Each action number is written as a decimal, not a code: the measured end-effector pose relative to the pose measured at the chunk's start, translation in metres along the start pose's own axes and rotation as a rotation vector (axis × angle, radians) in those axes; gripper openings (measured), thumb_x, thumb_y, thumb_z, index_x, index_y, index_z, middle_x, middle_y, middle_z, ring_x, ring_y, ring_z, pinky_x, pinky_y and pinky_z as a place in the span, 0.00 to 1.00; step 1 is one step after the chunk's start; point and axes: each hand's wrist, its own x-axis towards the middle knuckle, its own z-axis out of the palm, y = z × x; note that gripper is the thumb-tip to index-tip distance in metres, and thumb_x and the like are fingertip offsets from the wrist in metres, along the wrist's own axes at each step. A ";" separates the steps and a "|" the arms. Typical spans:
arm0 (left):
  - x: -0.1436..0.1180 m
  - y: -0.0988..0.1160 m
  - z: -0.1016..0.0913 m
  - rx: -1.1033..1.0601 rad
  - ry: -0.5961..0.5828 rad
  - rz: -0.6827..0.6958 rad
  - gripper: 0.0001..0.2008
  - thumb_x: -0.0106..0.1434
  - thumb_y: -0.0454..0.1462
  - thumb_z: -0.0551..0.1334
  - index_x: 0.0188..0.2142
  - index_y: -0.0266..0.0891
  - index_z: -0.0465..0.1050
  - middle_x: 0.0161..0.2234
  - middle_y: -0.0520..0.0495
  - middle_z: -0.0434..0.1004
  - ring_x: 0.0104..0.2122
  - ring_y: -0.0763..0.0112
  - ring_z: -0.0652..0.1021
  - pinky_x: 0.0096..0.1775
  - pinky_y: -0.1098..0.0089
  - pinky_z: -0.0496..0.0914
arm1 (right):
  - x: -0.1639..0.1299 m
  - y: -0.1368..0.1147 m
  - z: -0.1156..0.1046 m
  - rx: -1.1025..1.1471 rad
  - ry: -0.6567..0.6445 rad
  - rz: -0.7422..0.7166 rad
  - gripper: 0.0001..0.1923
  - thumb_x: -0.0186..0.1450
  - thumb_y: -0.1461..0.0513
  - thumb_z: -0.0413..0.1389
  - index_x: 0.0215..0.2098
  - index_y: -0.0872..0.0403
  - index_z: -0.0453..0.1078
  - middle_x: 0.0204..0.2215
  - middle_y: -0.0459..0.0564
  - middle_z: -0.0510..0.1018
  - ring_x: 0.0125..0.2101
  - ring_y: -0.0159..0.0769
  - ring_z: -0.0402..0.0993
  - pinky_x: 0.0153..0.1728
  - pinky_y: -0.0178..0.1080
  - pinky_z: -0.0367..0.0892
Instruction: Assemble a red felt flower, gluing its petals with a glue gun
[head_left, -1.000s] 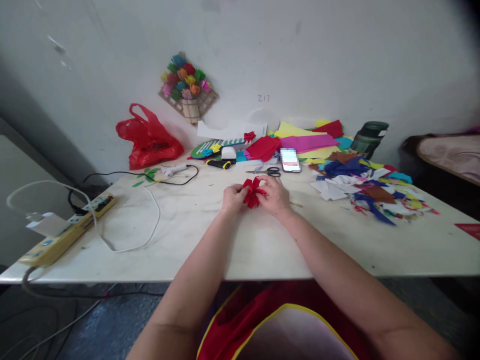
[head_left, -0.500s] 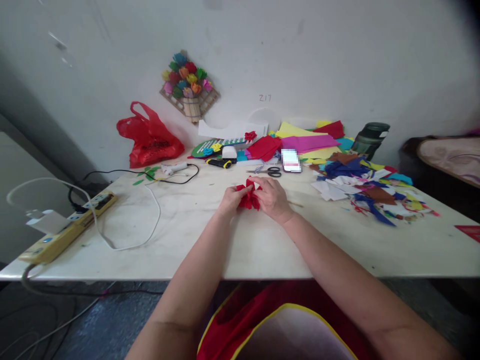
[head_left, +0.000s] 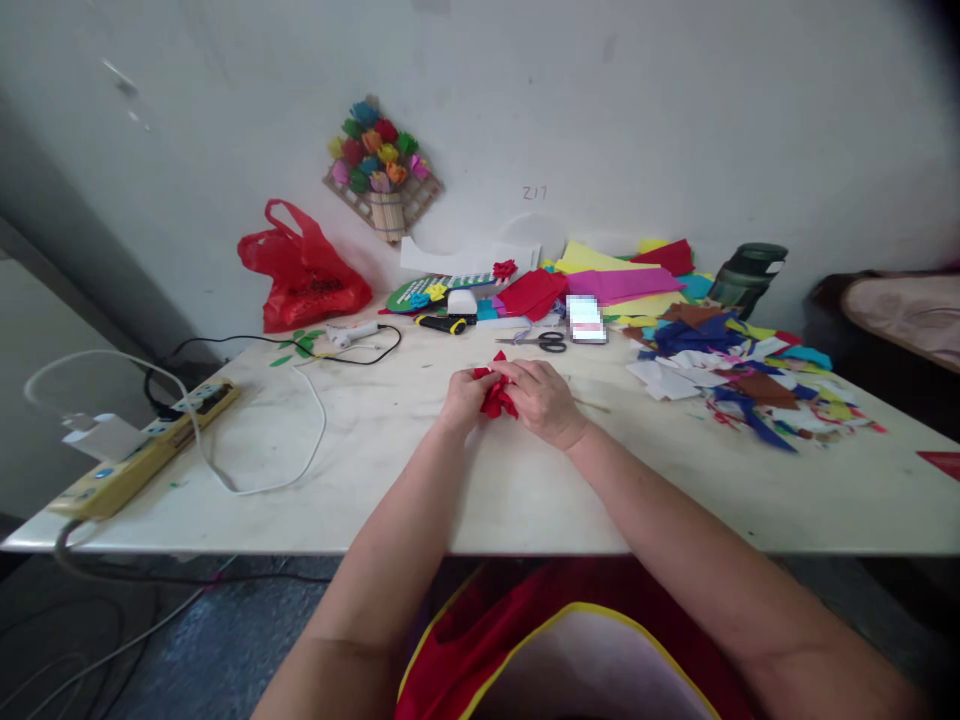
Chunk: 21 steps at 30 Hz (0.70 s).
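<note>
The only readable writing is a faint handwritten mark on the white wall [head_left: 675, 120], just above the stack of coloured paper, that looks like "Z17", while dark print on the red plastic bag [head_left: 304, 272] and the blurred phone screen [head_left: 586, 319] cannot be read.

Matt red paper flower [head_left: 495, 396] (crumpled), pale smooth table [head_left: 465, 480]

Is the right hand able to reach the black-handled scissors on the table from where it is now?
Probably yes. The scissors lie just beyond the right hand on bare table with nothing between them, but both hands hold the red paper flower, so it must release first.
</note>
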 end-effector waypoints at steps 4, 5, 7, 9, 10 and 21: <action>0.001 -0.003 0.000 -0.036 -0.009 -0.018 0.17 0.40 0.43 0.72 0.21 0.35 0.68 0.15 0.52 0.67 0.16 0.75 0.68 0.20 0.72 0.60 | -0.003 0.002 0.002 0.019 0.009 0.039 0.12 0.64 0.68 0.49 0.35 0.51 0.73 0.55 0.49 0.71 0.50 0.43 0.66 0.48 0.49 0.64; 0.002 -0.004 0.000 -0.048 0.006 -0.021 0.19 0.40 0.44 0.72 0.22 0.35 0.67 0.15 0.53 0.67 0.16 0.75 0.68 0.20 0.72 0.60 | -0.004 0.003 0.002 0.026 0.026 0.073 0.11 0.63 0.67 0.50 0.37 0.51 0.73 0.56 0.49 0.70 0.50 0.44 0.66 0.49 0.49 0.64; 0.003 -0.004 0.001 -0.083 0.040 -0.013 0.20 0.39 0.45 0.73 0.23 0.36 0.67 0.17 0.52 0.68 0.17 0.74 0.69 0.21 0.72 0.62 | -0.005 0.006 0.002 0.036 0.087 0.148 0.12 0.61 0.66 0.52 0.42 0.51 0.71 0.57 0.52 0.68 0.50 0.46 0.66 0.49 0.51 0.63; 0.003 -0.004 0.002 -0.123 0.054 0.003 0.21 0.39 0.46 0.73 0.24 0.35 0.67 0.19 0.51 0.70 0.18 0.75 0.70 0.23 0.72 0.64 | -0.007 0.009 0.001 0.053 0.167 0.217 0.15 0.59 0.64 0.55 0.45 0.51 0.69 0.57 0.54 0.67 0.49 0.47 0.67 0.49 0.51 0.63; 0.003 -0.003 0.003 -0.137 0.051 0.004 0.21 0.40 0.46 0.73 0.24 0.35 0.67 0.20 0.51 0.71 0.19 0.75 0.70 0.24 0.72 0.64 | -0.007 0.011 0.000 0.068 0.203 0.247 0.16 0.58 0.64 0.55 0.45 0.51 0.69 0.57 0.55 0.67 0.48 0.47 0.68 0.49 0.51 0.63; 0.009 -0.011 0.004 -0.349 -0.001 -0.051 0.17 0.45 0.39 0.73 0.30 0.34 0.70 0.27 0.46 0.75 0.28 0.68 0.76 0.32 0.68 0.69 | -0.012 0.025 0.006 0.273 0.294 0.421 0.11 0.56 0.63 0.54 0.39 0.52 0.69 0.52 0.57 0.70 0.52 0.48 0.67 0.52 0.51 0.63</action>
